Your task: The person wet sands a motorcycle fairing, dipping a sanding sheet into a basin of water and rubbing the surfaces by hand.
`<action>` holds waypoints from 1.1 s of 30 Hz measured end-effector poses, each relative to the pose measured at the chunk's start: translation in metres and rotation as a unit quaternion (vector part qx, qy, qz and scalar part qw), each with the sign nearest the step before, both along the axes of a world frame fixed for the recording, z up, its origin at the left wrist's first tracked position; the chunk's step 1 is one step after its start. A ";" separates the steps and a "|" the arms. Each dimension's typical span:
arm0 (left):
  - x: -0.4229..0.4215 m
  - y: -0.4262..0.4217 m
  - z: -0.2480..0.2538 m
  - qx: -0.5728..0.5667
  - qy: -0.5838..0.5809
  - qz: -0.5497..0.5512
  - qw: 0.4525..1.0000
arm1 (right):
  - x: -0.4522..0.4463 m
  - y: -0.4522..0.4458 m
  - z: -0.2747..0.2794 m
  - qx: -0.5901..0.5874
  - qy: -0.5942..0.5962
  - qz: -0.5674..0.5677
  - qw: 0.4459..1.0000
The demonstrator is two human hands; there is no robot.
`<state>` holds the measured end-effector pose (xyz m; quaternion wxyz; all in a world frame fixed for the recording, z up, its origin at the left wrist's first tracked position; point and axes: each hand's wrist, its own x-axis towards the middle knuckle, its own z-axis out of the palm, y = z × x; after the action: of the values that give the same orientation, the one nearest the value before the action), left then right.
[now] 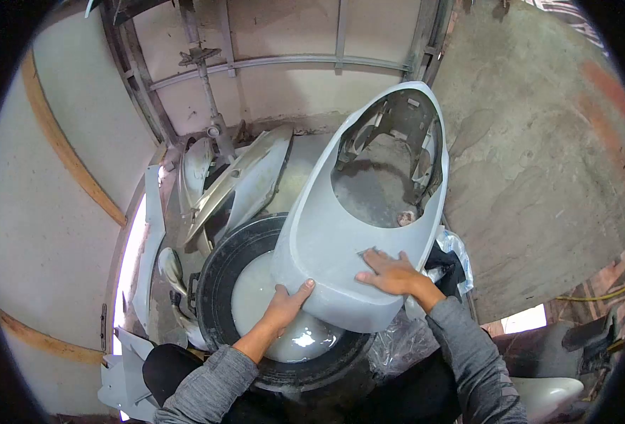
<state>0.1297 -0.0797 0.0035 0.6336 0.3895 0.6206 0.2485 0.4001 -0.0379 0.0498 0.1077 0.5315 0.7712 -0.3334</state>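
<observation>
Left hand [282, 307]: fingers mostly hidden. Black tub [217, 318]: part behind grey panel [337, 258]. Sleeves [210, 389] cut off below.

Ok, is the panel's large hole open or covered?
Open: no cover fills it; the inner side of the panel and a grey surface beyond show through.

Heathered grey left sleeve [210, 385], matching right sleeve [468, 353] with small pale marks [508, 387]; fabric creased. Black trousers [418, 389]. Left hand [286, 305], right hand [391, 274] bare.
</observation>
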 end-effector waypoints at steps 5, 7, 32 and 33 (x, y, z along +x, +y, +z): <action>-0.001 -0.002 0.001 0.000 -0.019 0.003 1.000 | -0.016 -0.023 0.002 0.017 0.102 0.057 0.993; 0.001 -0.002 0.010 -0.002 -0.028 -0.002 1.000 | -0.003 -0.013 -0.002 -0.021 0.135 0.030 0.990; -0.002 -0.003 0.006 0.001 -0.009 -0.023 1.000 | -0.012 -0.026 0.001 0.038 0.145 0.078 0.986; -0.002 -0.001 0.004 -0.012 0.007 -0.031 0.999 | 0.003 -0.016 -0.011 0.007 0.145 0.051 0.988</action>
<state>0.1282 -0.0808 0.0079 0.6410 0.4027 0.6157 0.2189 0.4027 -0.0537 0.0392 0.0079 0.4384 0.8072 -0.3953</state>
